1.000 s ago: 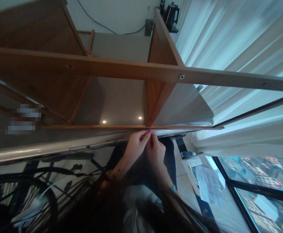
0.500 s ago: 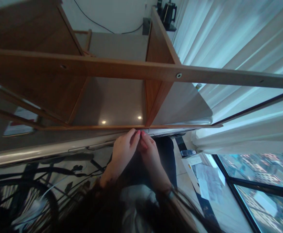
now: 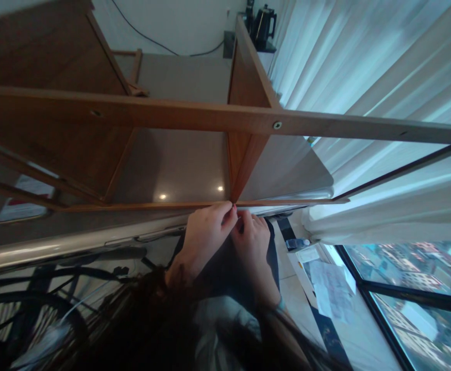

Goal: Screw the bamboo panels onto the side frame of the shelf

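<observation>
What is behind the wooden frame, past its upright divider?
Behind the wooden frame, a grey tabletop, a black cable along the wall and a dark kettle. The side panels hide everything else.

The shelf frame [image 3: 194, 116] is wood — warm brown, smooth with a satin look, and a small metal bolt head [image 3: 277, 125] shows at about 1 o'clock from the hands. Both hands, left hand [image 3: 204, 237] and right hand [image 3: 254, 242], are bare skin with glossy pink nail polish, fingertips pinched at the thin wooden front rail [image 3: 171, 205]. The grey tabletop [image 3: 179, 159] under the frame is glossy — it mirrors two ceiling lights. Its edge [image 3: 74, 245] looks like polished metal or laminate, can't tell which. At 2 o'clock the curtains [image 3: 364, 62] are sheer white cloth, softly pleated. The kettle [image 3: 263, 23] at 12 o'clock is shiny black. Papers [image 3: 331, 288] at 4 o'clock look matt.
</observation>
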The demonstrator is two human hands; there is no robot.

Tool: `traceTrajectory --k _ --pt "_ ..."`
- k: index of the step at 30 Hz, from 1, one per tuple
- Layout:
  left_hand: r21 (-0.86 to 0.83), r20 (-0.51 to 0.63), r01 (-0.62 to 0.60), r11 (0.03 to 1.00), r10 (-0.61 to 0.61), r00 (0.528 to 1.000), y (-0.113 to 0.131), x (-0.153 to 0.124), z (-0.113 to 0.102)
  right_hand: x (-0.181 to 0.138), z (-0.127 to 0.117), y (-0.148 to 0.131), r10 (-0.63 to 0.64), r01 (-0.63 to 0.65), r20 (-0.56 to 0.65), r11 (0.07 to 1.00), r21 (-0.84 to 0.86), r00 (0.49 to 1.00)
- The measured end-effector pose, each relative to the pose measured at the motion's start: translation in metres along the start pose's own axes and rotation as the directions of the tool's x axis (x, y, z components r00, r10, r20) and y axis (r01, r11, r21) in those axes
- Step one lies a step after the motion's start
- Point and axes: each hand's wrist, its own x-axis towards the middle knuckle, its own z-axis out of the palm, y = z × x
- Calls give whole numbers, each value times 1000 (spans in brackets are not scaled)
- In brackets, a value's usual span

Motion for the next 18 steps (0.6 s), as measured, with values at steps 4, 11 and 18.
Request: traceTrajectory --k 4,11,18 --pt "45 28 -13 999 11 1000 8 5 -1 6 -4 1 -79 77 -18 991 -111 997" --pt "-53 13 -80 995 81 997 1 5 6 6 2 1 196 -201 46 948 248 980" --pt "-321 87 138 937 -115 989 -21 -16 31 5 13 -1 418 -569 440 262 779 795"
